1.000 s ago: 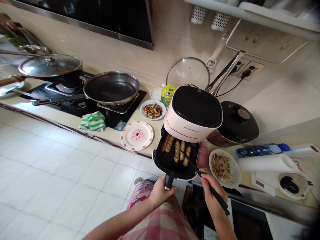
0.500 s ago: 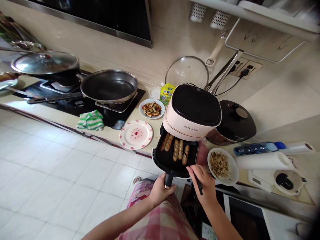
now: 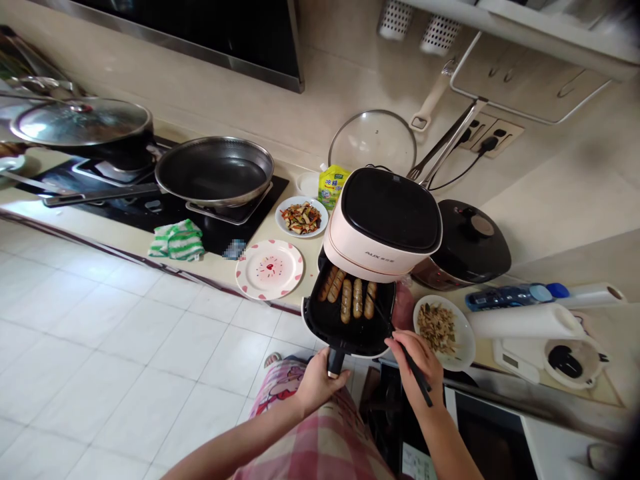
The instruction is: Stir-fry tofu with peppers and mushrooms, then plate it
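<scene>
My left hand [image 3: 320,383] is shut around the black handle [image 3: 336,361] of a pulled-out air fryer basket [image 3: 320,327]. Several browned sausages [image 3: 350,300] lie side by side in the basket, partly under the pink-white AUX air fryer body [image 3: 383,223]. My right hand [image 3: 417,370] grips long black chopsticks [image 3: 405,347], their tips reaching over the basket's right side near the sausages. A raw pink piece of meat in plastic [image 3: 403,307] sits just beyond the basket, partly hidden by my right hand.
A plate of shredded food [image 3: 440,332] lies right of the basket, with a rice cooker [image 3: 465,243] behind. Left stand a pink-dotted plate [image 3: 269,269], a vegetable dish [image 3: 301,217], and a frying pan [image 3: 215,172] on the black hob. White floor tiles lie below the counter edge.
My right hand has swung back rightward after reaching over the basket, and the chopsticks now point toward its right side. The sausages on the right sit more evenly in a row. My left hand stays on the handle.
</scene>
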A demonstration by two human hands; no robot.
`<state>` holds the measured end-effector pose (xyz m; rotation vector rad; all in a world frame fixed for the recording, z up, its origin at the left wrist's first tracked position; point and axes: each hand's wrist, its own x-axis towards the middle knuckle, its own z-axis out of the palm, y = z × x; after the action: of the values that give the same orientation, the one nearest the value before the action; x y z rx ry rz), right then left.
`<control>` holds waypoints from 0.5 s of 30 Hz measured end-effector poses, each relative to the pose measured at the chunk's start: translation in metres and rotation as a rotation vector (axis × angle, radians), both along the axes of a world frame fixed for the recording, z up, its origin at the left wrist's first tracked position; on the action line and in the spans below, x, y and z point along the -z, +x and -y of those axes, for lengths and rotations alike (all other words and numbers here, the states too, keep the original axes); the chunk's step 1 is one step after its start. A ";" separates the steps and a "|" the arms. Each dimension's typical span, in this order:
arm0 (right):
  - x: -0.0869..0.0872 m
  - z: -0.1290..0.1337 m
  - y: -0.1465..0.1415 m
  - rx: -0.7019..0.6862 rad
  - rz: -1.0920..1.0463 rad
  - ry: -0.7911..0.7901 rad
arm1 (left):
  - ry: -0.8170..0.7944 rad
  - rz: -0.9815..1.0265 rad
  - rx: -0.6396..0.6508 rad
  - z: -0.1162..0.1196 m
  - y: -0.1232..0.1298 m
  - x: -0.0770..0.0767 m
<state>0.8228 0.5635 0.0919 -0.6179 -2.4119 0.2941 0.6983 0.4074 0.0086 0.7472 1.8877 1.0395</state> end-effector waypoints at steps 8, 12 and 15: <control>-0.003 0.008 0.007 0.123 0.015 0.056 | -0.009 -0.019 -0.003 0.001 -0.001 0.003; -0.007 0.026 0.001 0.024 0.090 0.145 | 0.009 0.007 -0.003 0.001 -0.001 0.003; -0.004 0.036 -0.008 -0.008 0.160 0.163 | 0.015 0.009 -0.013 0.002 0.001 0.004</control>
<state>0.8145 0.5271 0.0955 -0.5773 -2.5595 0.0515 0.6988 0.4057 0.0049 0.7385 1.8809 1.0647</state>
